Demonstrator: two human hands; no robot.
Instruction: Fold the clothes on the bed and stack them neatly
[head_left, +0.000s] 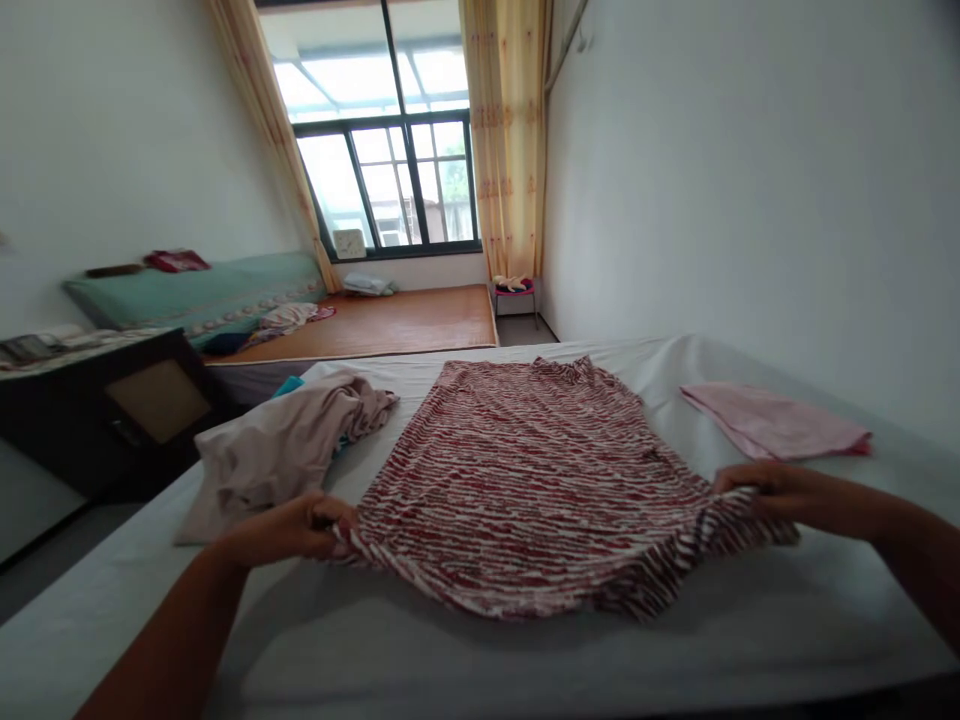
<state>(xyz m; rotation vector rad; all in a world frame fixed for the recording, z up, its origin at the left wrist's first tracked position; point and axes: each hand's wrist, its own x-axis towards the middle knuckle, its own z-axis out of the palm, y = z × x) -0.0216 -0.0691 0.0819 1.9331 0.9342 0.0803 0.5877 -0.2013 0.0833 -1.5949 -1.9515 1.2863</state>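
A red, white and dark striped garment [517, 470] lies spread over the white-covered surface in front of me. Its exact kind I cannot tell. My left hand [326, 525] is closed on its near left corner. At the near right corner, my right hand [757, 490] grips bunched fabric. Between the hands the near edge sags in a curve and looks slightly lifted. The far end rests flat, with a small crumpled part at the far right. Fabric hides some of my fingertips.
To the left sits a heap of beige-pink clothing [277, 440] with some teal cloth. A folded pink cloth [780, 420] lies on the right near the wall. Beyond stand a dark cabinet [142, 400], a brown-topped bed [405, 315] and a small stool [516, 290].
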